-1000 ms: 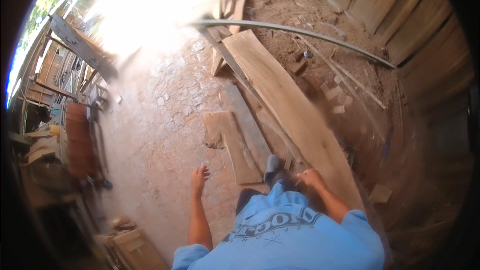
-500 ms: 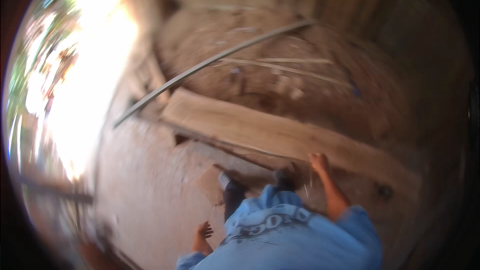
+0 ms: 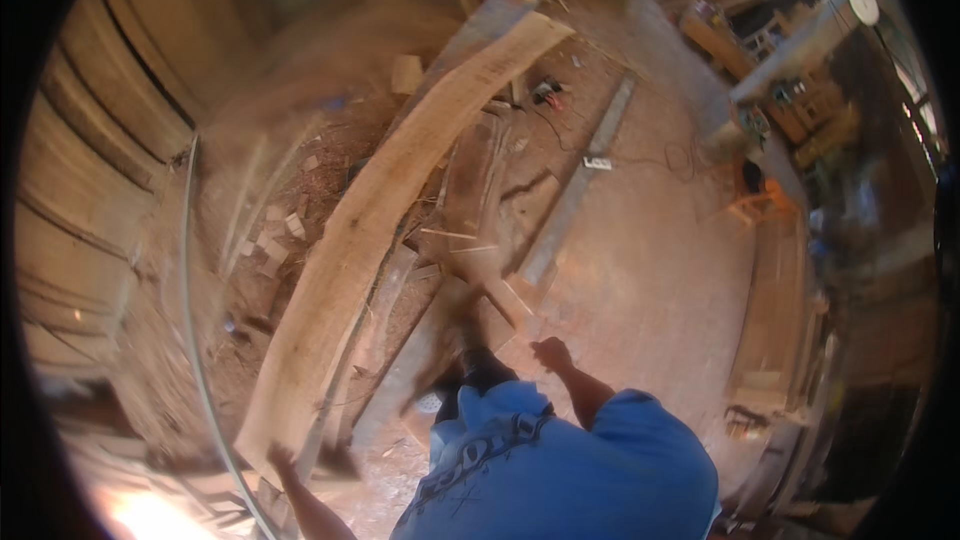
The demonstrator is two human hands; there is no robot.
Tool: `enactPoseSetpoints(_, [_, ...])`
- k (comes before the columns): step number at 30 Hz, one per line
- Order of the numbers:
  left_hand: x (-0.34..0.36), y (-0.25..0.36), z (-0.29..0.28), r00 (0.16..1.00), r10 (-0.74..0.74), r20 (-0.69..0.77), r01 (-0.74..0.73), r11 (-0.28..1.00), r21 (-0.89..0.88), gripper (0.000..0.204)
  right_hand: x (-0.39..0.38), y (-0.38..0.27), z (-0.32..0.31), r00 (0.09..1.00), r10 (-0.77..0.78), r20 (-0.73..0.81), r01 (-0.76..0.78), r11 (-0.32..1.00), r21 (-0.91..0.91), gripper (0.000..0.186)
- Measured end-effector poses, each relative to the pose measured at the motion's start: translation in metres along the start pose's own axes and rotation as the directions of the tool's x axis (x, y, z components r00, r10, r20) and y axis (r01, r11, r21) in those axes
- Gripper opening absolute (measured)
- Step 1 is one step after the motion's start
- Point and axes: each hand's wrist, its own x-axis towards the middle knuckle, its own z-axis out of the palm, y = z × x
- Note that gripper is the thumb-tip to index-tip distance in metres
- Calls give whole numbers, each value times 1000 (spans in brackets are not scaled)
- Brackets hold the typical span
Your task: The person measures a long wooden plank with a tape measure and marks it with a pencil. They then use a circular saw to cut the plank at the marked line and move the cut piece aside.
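A long wooden slab (image 3: pixel 352 230) with a wavy edge runs from the near left up to the far middle. My left hand (image 3: pixel 281 460) is over the slab's near end; its fingers are smeared by motion, and whether it touches the wood I cannot tell. My right hand (image 3: pixel 550 352) is off to the slab's right, above the floor, with its fingers curled closed. Nothing shows in it. Just beyond that hand lies a thin pale wood strip (image 3: pixel 512 297).
A long grey beam (image 3: pixel 580 175) lies right of the slab, with a small white box (image 3: pixel 597 163) on it. Wood scraps (image 3: pixel 272 245) litter the ground at left, near a thin metal bar (image 3: pixel 192 280). At right stands a long wooden bench-like piece (image 3: pixel 768 315); a cable (image 3: pixel 685 158) lies beyond.
My view has swung to the right, so the slab now runs away from me and the workshop's right side shows. My left hand has come over the slab's near end; my right hand is now away from the slab.
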Motion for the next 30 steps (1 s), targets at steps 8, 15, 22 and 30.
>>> enactPoseSetpoints(8, [-62, 66, 200, 801, 298, 519, -292, 952, -95, 27, -1, 36, 9, 995, 50, 82, -68, 969, 237, 56])
enactPoseSetpoints(15, [-171, -57, 244, 860, -146, 490, -68, 917, 393, 57, 50, -10, -16, 972, -200, -123, 204, 979, 24, 66])
enactPoseSetpoints(22, [-239, -191, 231, 961, -246, 126, 253, 967, -38, 70, 112, 60, -76, 972, -220, 80, 231, 959, -167, 74])
enactPoseSetpoints(30, [-314, -229, 324, 947, -218, 235, 248, 963, -105, 71, 178, 201, -114, 812, -467, 351, 584, 633, -508, 59])
